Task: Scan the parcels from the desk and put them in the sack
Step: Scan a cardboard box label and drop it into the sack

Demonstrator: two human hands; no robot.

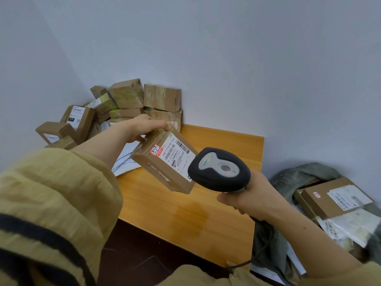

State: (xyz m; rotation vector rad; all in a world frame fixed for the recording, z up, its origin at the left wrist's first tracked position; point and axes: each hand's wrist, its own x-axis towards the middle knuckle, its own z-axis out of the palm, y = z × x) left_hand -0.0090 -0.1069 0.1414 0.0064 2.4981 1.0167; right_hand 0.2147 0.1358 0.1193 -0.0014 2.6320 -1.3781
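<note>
Head view: with the left hand (pixel 144 129) grip holding the parcel (pixel 162 168) by its far end above the tabletop (pixel 226 145) and the right hand (pixel 249 200) grip closed round the scanner (pixel 220 169) beside it, aim the scanner squarely at the barcode (pixel 182 145), keeping the label (pixel 177 156) uncovered.

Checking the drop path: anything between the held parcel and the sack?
Only the scanner in the right hand sits between the parcel, held by the left hand, and the sack beside the desk. Nothing else visible blocks it; the sack is open, parcels already inside.
</note>
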